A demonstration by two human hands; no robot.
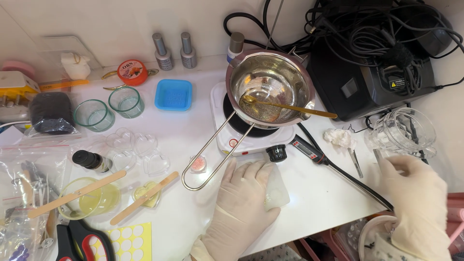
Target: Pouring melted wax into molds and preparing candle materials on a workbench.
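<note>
While the left hand [244, 193] presses flat, fingers spread, on a white pad [276, 191] to pin it to the tabletop [319, 193], the right hand [415, 193] curls loosely near a clear glass mug [403, 130], gripping nothing I can see.

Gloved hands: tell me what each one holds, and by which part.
The left hand lies over a white translucent piece, covering its left side; a true grip cannot be told. The right hand reaches toward a clear glass jar, holding nothing visible.
</note>
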